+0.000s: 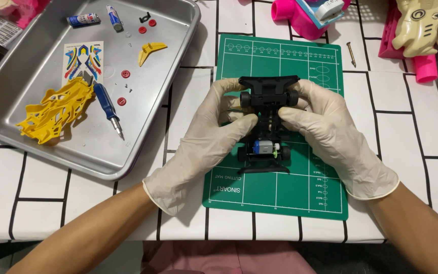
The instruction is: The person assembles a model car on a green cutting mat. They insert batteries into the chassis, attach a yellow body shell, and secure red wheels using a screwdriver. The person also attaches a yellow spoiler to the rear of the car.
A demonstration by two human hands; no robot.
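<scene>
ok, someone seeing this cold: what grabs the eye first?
Two gloved hands, left hand and right hand, grip a black toy car chassis with a small motor showing, over a green cutting mat at centre. To the left, a metal tray holds a bright yellow car body shell, a blue-handled screwdriver, a sticker sheet and small red parts.

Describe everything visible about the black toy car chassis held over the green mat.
The toy car chassis looks like black plastic, body shell off, lying lengthwise above the green cutting mat. Black wheels sit at both ends, a wide bumper at the far end. A small silver motor with a green gear shows near the near end. The gloved left hand and right hand grip its middle.
</scene>
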